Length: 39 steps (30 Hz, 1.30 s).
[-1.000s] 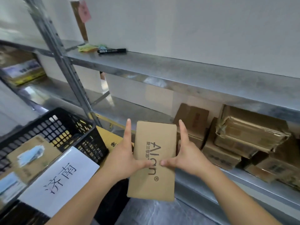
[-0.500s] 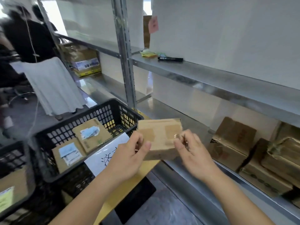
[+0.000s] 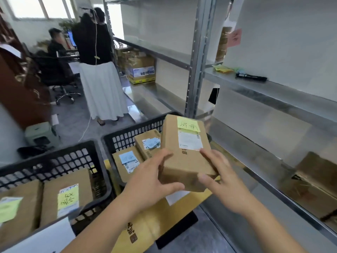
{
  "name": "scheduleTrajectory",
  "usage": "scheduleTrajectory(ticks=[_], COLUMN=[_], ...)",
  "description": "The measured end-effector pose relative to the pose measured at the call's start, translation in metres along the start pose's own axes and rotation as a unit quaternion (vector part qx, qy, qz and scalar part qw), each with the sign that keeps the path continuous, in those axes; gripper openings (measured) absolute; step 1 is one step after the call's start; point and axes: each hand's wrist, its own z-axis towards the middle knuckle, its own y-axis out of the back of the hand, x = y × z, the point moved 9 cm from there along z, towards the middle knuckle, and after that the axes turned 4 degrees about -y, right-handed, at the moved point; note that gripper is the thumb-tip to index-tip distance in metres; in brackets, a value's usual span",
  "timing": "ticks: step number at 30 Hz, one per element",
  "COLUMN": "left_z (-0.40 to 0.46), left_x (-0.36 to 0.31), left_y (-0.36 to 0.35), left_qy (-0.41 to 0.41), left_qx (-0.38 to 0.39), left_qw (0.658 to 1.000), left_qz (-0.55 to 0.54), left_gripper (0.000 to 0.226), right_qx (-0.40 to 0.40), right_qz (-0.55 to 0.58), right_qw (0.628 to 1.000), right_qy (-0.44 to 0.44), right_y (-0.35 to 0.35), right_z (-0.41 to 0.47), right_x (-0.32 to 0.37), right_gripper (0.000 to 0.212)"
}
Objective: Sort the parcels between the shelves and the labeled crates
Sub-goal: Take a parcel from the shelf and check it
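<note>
Steel shelving (image 3: 273,92) right | parcel (image 3: 184,154) pinched by left hand (image 3: 151,179), right hand (image 3: 222,181) | long axis away from fingertips | crate (image 3: 131,137) just beyond-left

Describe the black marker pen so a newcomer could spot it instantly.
Start at the grey metal shelving on the right and follow its upper shelf. The marker lies flat there, just right of some yellow sticky notes. It is the only long, black thing on that shelf.
</note>
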Motion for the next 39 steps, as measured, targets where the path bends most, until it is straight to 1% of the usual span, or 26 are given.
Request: scheduleTrajectory(ticks=[2, 5, 6, 8, 11, 14, 16, 19, 20, 23, 26, 30, 36, 39], left_z=[-0.011, -0.027, -0.033, -0.044, -0.060, -0.076, -0.087, -0.105, -0.111, -0.128, -0.141, -0.158, -0.183, -0.198], left_x=[0.016, 0.042, 0.050, 0.063, 0.080, 0.090, 0.097, 0.114, 0.121, 0.144, 0.165, 0.194, 0.236, 0.255], left_y=[0.016, 0.036, 0.042, 0.054, 0.072, 0.091, 0.102, 0.118, 0.123, 0.137, 0.150, 0.168, 0.191, 0.201], left_qy=[0.007, 0.015, 0.019, 0.026, 0.045, 0.055, 0.057, 0.084, 0.095, 0.133, 0.166, 0.214, 0.300, 0.325], left_qx=[-0.017, -0.047, -0.053, -0.064, -0.076, -0.087, -0.100, -0.124, -0.132, -0.147, -0.162, -0.186, -0.198, -0.200], left_qw=[1.000, 0.998, 0.998, 0.997, 0.996, 0.995, 0.993, 0.989, 0.987, 0.980, 0.972, 0.958, 0.930, 0.921], left_qz=[-0.011, -0.030, -0.032, -0.019, -0.027, -0.013, -0.013, -0.006, 0.003, 0.033, 0.048, 0.048, 0.076, 0.078], left_gripper=[0.053, 0.036, 0.030, 0.024, 0.038, 0.053, 0.056, 0.060, 0.061, 0.062, 0.062, 0.064, 0.066, 0.062], right_qx=[-0.011, -0.016, -0.012, -0.005, 0.002, 0.021, 0.035, 0.053, 0.065, 0.106, 0.160, 0.231, 0.320, 0.372], right_qz=[0.017, 0.030, 0.025, 0.005, -0.008, -0.015, -0.028, -0.045, -0.055, -0.094, -0.115, -0.106, -0.084, -0.059], right_qw=[1.000, 0.999, 1.000, 0.999, 0.998, 0.995, 0.992, 0.984, 0.981, 0.970, 0.958, 0.943, 0.918, 0.902], right_qy=[0.010, 0.011, 0.016, 0.035, 0.069, 0.101, 0.118, 0.161, 0.174, 0.198, 0.210, 0.213, 0.219, 0.213], right_y=[-0.016, -0.041, -0.051, -0.069, -0.092, -0.116, -0.133, -0.159, -0.170, -0.204, -0.236, -0.279, -0.346, -0.380], right_z=[0.004, 0.013, 0.016, 0.021, 0.027, 0.034, 0.040, 0.050, 0.053, 0.066, 0.081, 0.100, 0.122, 0.126], right_x=[0.014, 0.036, 0.043, 0.058, 0.081, 0.097, 0.107, 0.127, 0.135, 0.151, 0.165, 0.180, 0.193, 0.199], right_gripper=[0.075, 0.030, 0.023, 0.027, 0.035, 0.041, 0.046, 0.058, 0.059, 0.054, 0.054, 0.057, 0.061, 0.066])
